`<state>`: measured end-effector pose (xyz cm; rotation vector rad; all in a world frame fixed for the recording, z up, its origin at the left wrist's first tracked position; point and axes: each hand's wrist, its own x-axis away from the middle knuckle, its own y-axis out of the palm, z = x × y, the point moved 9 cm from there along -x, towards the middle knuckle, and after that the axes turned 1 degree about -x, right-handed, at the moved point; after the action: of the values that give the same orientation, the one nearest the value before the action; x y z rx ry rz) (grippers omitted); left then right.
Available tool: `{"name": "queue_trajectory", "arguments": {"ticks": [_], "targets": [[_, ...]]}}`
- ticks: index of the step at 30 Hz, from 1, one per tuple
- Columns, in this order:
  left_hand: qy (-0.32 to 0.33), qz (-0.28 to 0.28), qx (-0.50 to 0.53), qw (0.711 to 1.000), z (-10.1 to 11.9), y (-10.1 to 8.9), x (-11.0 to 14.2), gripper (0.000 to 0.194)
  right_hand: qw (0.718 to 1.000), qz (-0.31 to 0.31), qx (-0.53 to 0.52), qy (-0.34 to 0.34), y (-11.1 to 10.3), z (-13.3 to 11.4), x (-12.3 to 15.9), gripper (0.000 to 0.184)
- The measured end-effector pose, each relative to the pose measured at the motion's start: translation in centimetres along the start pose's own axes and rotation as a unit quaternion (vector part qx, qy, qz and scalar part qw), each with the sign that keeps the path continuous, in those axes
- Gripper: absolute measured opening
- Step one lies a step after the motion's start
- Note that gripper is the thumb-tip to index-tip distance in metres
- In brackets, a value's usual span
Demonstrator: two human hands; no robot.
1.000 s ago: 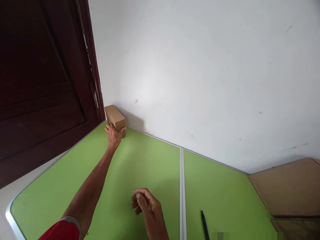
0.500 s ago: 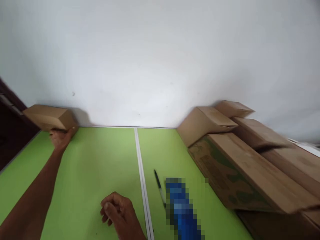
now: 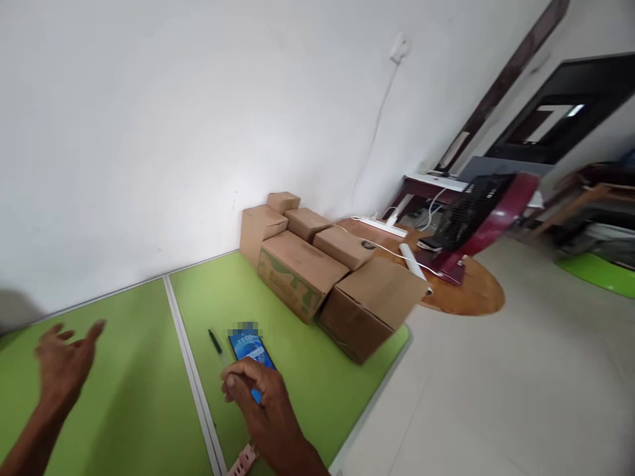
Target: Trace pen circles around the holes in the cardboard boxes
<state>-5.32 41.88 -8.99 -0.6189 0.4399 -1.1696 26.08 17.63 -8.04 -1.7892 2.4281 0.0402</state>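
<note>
My left hand (image 3: 65,363) is open over the left part of the green table (image 3: 133,344), fingers spread and slightly blurred, with nothing in it. My right hand (image 3: 265,400) has its fingers curled in, the thumb near the index finger, and nothing shows in them. It hovers in front of a phone (image 3: 247,340) with a lit blue screen, covering its lower part. A dark-tipped pen (image 3: 215,341) lies left of the phone, its lower end close to my right fingertips. A pink strap (image 3: 243,461) shows beside the right forearm.
Several cardboard boxes are grouped at the right, including a green-printed box (image 3: 290,281) and a larger box (image 3: 372,307) near the table edge. Beyond them stands a round wooden table (image 3: 476,291) with a dark red fan (image 3: 501,221) and a power strip (image 3: 380,227). A white wall (image 3: 149,132) rises behind.
My view has swung right. My left hand has let go of the small cardboard box, which is now out of view. My right hand has come over the phone.
</note>
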Motion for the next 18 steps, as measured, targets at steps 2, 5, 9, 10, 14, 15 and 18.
{"name": "queue_trajectory", "arguments": {"ticks": [2,5,9,10,14,15,18], "targets": [[0.057,-0.083,0.078,0.992,4.8,5.0,4.5,0.122,0.997,0.059,0.046,-0.017,-4.2,-0.7,1.8,0.040],[0.171,-0.195,0.137,0.956,11.7,11.7,13.4,0.098,0.966,0.223,0.111,-0.062,-13.0,-1.8,5.0,0.027],[0.292,-0.376,0.168,0.863,17.4,18.8,26.9,0.069,0.839,0.510,0.166,-0.091,-28.7,-3.1,8.8,0.034],[0.310,-0.406,0.167,0.843,18.2,20.0,29.6,0.067,0.802,0.571,0.147,-0.090,-32.5,-3.0,9.4,0.043],[0.319,-0.498,0.134,0.795,19.7,24.8,36.1,0.106,0.804,0.587,0.085,-0.048,-42.6,-0.5,6.1,0.073],[0.316,-0.512,0.123,0.789,19.9,25.9,36.8,0.121,0.819,0.569,0.064,-0.033,-43.7,0.7,4.9,0.079],[0.314,-0.512,0.104,0.793,20.6,28.8,37.2,0.153,0.866,0.500,0.007,0.000,-44.1,4.1,2.5,0.095]]}}
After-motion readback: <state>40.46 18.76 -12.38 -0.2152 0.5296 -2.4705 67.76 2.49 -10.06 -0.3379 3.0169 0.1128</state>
